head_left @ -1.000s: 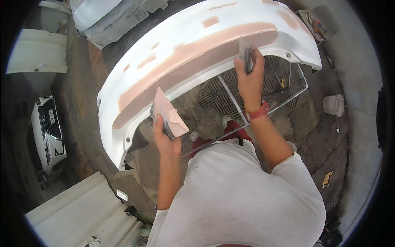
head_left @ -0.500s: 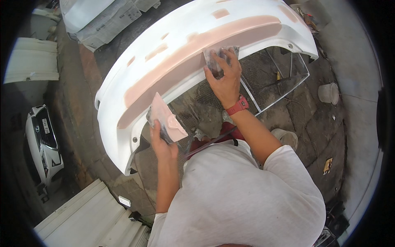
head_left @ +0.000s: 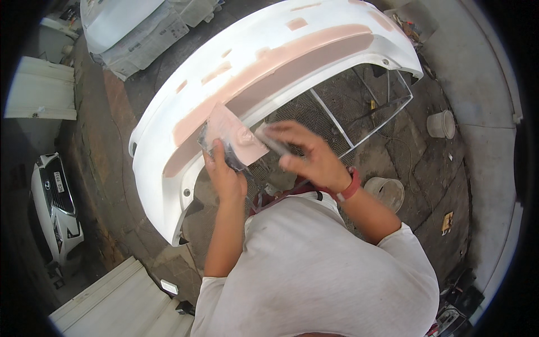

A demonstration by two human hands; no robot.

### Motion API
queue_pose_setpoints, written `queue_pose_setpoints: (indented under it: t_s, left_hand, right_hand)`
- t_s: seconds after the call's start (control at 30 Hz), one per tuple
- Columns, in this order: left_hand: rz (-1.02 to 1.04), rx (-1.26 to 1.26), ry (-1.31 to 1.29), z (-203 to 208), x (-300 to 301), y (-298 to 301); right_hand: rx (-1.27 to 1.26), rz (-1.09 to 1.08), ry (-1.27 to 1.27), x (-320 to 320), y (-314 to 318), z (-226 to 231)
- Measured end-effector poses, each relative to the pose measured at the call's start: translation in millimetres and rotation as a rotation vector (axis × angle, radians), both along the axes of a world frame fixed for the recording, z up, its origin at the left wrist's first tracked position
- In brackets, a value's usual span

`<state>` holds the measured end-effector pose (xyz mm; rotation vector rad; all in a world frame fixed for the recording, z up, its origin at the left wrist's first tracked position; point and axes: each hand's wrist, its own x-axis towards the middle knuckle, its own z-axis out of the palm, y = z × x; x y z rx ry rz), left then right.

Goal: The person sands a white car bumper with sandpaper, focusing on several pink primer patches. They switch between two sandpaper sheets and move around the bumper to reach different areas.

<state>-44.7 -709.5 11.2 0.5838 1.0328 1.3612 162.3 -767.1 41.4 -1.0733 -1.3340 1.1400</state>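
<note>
A large white car bumper (head_left: 147,194) curves across in front of me, with a long band of pink body filler (head_left: 303,70) along it and several smaller pink patches. My left hand (head_left: 225,177) grips a smeared mixing board (head_left: 224,124) from below, in front of the bumper's left half. On the board's right side sits a lump of pink filler (head_left: 245,136). Close beside that lump, my right hand (head_left: 315,160) holds a thin, flat spreader (head_left: 272,141), blurred by motion. Whether the spreader touches the filler I cannot tell.
A metal mesh stand (head_left: 331,115) lies beneath the bumper. Two pale buckets, one near (head_left: 386,194) and one farther off (head_left: 441,124), stand on the floor at right. A white car front (head_left: 59,196) is at far left. Plastic-covered parts (head_left: 149,42) lie at the back left.
My right hand and the spreader have left the bumper's filler band and come down and left, beside the board. The left hand has raised the board slightly.
</note>
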Motion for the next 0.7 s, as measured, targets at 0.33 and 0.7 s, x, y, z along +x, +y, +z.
queue_pose_setpoints:
  t_s: [0.33, 0.7]
  left_hand:
    - [0.006, -0.129, -0.124, 2, -45, -15]
    - [0.031, -0.183, -0.121, -17, -64, -38]
  right_hand:
    - [0.207, -0.463, -0.608, 37, 23, -36]
    - [0.132, -0.933, -0.369, 1, 115, -46]
